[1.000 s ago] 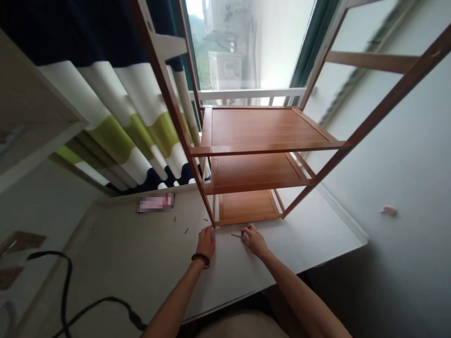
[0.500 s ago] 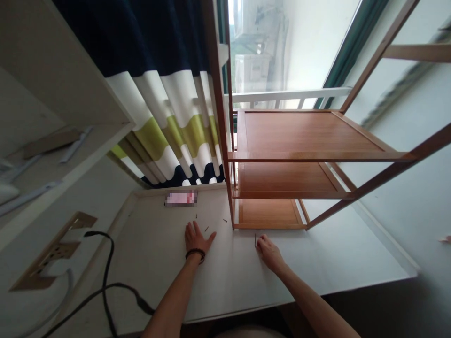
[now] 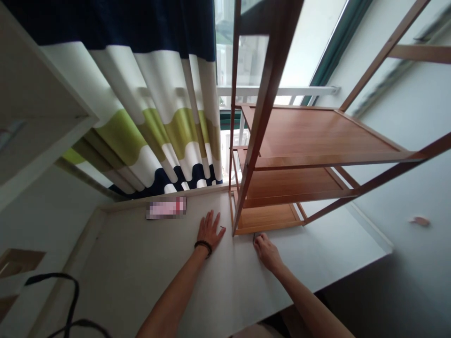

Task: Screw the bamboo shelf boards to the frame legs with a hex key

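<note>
My left hand [image 3: 209,231], with a dark beaded bracelet, lies flat on the white desktop with its fingers spread. A small screw [image 3: 222,227] shows by its thumb and forefinger; whatever lies under the palm is hidden. To the right, my right hand [image 3: 267,249] pinches a thin bent hex key [image 3: 254,238] just in front of the lowest shelf. The brown wooden shelf rack [image 3: 282,163] stands upright on the desktop, its near left leg between my two hands.
A pixelated pink item [image 3: 166,208] lies at the back of the desktop [image 3: 141,263]. Behind hangs a striped curtain [image 3: 165,108] beside a window. A black cable [image 3: 72,300] and a wall socket [image 3: 17,263] are at lower left. A white wall stands on the right.
My left hand has slid right, towards the rack's leg, and the loose screws near it are now mostly covered. My right hand keeps the hex key, a little nearer the rack. The view has shifted.
</note>
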Motion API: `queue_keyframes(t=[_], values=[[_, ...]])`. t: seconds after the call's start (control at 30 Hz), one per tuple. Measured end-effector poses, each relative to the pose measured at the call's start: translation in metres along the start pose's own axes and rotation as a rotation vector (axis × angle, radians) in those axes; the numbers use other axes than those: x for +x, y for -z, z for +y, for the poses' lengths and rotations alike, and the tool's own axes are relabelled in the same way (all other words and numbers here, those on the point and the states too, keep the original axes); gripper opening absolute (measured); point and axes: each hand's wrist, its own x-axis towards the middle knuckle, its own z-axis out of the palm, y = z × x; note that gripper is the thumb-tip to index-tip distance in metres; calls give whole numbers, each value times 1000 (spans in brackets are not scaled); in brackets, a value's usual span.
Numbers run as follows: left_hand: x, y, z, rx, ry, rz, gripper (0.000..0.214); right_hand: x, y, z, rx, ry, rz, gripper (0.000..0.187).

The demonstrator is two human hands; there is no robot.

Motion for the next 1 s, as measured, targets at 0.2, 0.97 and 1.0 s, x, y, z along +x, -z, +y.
queue_keyframes(t=[0.2,0.97,1.0], values=[[16,-1,-2,-41,-30,19,47,1,-8,-5,-17,-28,40,18],[52,0,-55,-6,-94,-12,46,4,-7,-9,-75,-95,-23,18],[49,1,-55,6,-90,-3,46,5,-7,-11,-82,-100,-28,18]])
